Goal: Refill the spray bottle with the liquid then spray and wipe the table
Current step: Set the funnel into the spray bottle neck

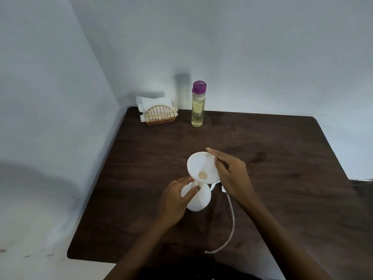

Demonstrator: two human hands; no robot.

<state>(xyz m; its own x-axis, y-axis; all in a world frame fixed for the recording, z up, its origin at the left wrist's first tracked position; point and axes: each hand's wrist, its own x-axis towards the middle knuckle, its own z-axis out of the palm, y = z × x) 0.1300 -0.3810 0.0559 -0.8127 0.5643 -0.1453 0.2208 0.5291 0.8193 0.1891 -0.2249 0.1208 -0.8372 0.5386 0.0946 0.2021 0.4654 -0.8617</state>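
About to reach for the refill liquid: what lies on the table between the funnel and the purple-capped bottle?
Nothing: in the head view only bare dark table separates the funnel from the purple-capped bottle. The napkin holder stands off to the left.

The counter (pixel 272 178) is dark, matt wood grain. The spray bottle (pixel 198 201) and funnel (pixel 201 166) look like smooth white plastic. Gold metal wire forms the napkin holder (pixel 160 116), holding white paper napkins (pixel 153 102). The liquid bottle (pixel 198 107) is clear and glossy.

A plain home or small eatery corner: a dark wood worktop (pixel 262 158) pushed against bare pale-blue walls (pixel 242 47), with a gold wire napkin holder (pixel 160 116) at its far left.
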